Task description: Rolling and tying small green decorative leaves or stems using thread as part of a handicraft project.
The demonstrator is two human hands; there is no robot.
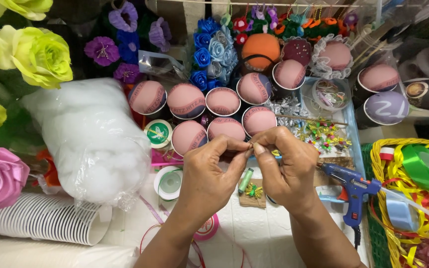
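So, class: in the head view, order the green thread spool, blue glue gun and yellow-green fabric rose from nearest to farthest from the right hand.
1. Green thread spool, just left of the right hand.
2. Blue glue gun, to its right.
3. Yellow-green fabric rose, far upper left.

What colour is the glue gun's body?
Blue glue gun, orange trigger; head view.

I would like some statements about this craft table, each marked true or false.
1. The left hand and right hand meet at the fingertips, pinching something small. True.
2. The blue glue gun is in the right hand. False: it lies on the table, right of that hand.
3. A bag of white stuffing lies left of the hands. True.
4. The green thread spool stands on the stacked white cups. False: it lies below the hands.
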